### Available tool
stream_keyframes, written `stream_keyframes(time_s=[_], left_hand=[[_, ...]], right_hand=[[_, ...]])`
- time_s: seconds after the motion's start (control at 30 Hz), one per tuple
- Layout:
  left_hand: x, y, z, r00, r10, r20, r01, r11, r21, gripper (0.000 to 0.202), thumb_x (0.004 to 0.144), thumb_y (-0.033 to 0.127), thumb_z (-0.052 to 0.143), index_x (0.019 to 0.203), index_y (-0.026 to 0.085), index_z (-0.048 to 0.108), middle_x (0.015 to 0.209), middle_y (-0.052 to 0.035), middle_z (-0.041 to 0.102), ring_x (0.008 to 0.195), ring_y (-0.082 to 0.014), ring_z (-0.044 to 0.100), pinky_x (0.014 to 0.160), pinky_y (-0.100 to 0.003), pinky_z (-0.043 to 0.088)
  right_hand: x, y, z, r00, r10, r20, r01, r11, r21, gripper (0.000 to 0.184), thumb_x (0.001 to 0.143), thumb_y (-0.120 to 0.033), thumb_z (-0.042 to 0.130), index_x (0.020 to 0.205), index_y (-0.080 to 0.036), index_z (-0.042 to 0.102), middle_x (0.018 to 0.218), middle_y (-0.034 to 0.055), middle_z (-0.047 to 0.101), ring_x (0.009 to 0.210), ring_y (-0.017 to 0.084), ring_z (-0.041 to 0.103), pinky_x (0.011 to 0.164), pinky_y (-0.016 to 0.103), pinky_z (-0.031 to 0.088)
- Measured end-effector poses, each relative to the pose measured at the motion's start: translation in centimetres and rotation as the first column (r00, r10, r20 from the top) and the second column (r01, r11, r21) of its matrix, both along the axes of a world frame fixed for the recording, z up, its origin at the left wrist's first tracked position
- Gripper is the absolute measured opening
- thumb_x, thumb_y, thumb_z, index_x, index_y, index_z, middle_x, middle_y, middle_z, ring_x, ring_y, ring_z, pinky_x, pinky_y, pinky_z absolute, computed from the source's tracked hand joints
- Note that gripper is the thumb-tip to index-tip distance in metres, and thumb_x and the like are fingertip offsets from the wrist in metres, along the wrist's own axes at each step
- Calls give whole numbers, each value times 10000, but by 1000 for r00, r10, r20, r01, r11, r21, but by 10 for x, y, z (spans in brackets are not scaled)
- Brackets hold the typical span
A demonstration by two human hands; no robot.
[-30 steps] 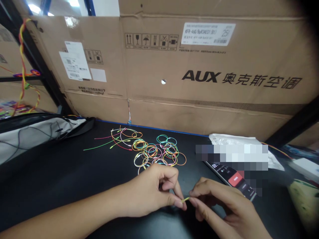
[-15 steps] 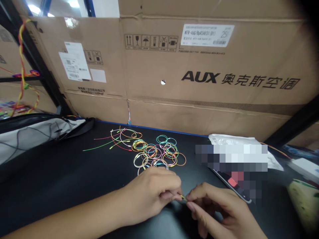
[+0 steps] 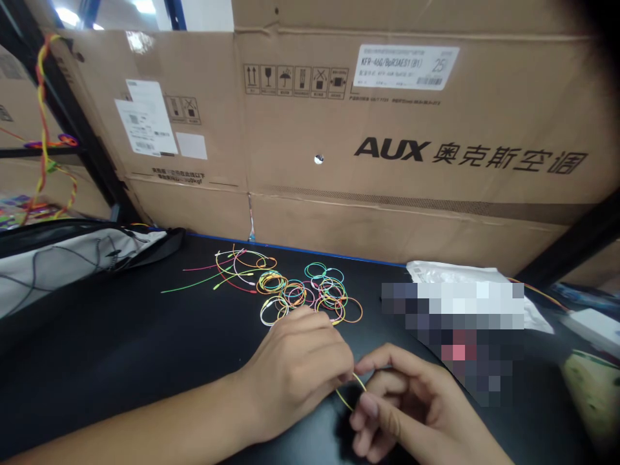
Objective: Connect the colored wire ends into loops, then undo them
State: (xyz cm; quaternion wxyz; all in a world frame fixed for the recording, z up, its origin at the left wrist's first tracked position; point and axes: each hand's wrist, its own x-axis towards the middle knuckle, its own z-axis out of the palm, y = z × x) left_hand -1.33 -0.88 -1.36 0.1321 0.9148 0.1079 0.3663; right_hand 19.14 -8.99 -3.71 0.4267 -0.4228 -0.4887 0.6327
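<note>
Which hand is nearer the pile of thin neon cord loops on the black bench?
Left. The left hand lies just below the pile of thin neon cord loops, its fingers at the pile's near edge. The right hand sits further away, below and right of the pile.

A thin yellow cord (image 3: 359, 382) is pinched at the fingertips of the left hand (image 3: 295, 368), a small bowed loop of it reaching the fingers of the right hand (image 3: 402, 407). Neon string rings (image 3: 295, 294) in green, orange, pink and yellow are seen coiled and overlapping just beyond the left hand, with looser strands (image 3: 194, 286) splayed beside them.
</note>
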Motion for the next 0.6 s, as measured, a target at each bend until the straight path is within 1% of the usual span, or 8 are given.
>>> stream_keyframes(time_s=[0.17,0.27,0.33,0.4,0.47,0.53,0.57,0.6], left_hand=[[1,-2,-2,999,-3,42,1,999,36,174,1002,104,508,868,196,569,833,-13,695,737,-151,577,750,-334,412],[3,-4,-4,997,4,83,-7,999,38,189,982,73,527,832,183,558,755,9,627,687,-133,526,724,-316,407],[5,-7,-3,992,36,117,-28,997,-73,201,929,35,590,796,181,550,717,32,603,673,-118,514,717,-298,403],[7,-9,0,991,100,91,-68,949,-307,231,856,36,694,744,179,553,702,46,623,683,-113,549,706,-279,407],[7,-8,4,991,134,-3,-110,804,-584,271,793,94,790,689,176,555,711,41,665,710,-126,604,698,-272,427],[7,-6,7,997,55,-60,-81,584,-808,292,758,168,842,688,176,558,730,21,699,729,-149,650,713,-287,466],[7,-4,9,999,-15,-49,-37,460,-887,297,753,196,851,713,178,557,736,11,707,731,-162,668,723,-303,489],[6,-2,10,996,-82,-22,8,351,-936,302,752,213,854,747,182,553,742,3,712,731,-173,681,729,-318,509]], right_hand=[[0,2,-7,998,7,-66,-10,999,-40,314,899,-421,800,959,-153,647,727,40,793,630,169,801,548,190,623],[1,1,-11,999,9,-42,-9,1000,1,288,912,-421,782,946,-160,665,737,51,794,617,179,799,537,204,629],[2,0,-9,998,-21,53,16,995,100,238,955,-413,725,946,-178,688,749,45,783,610,169,787,541,210,627],[5,0,-3,969,-82,232,8,954,300,167,1012,-348,639,953,-208,708,741,26,759,615,149,761,572,207,613],[9,1,5,890,-186,417,-84,831,550,148,1029,-223,571,969,-237,705,733,8,730,628,131,719,605,197,577],[12,2,11,824,-277,494,-189,688,700,181,1003,-122,548,981,-247,678,743,-2,707,634,124,683,607,190,540],[13,2,13,812,-294,505,-224,642,733,192,993,-98,546,982,-248,666,755,-2,702,640,125,676,604,190,531],[14,2,13,810,-292,508,-243,621,745,197,991,-89,545,990,-248,662,764,1,704,644,126,677,601,190,528]])
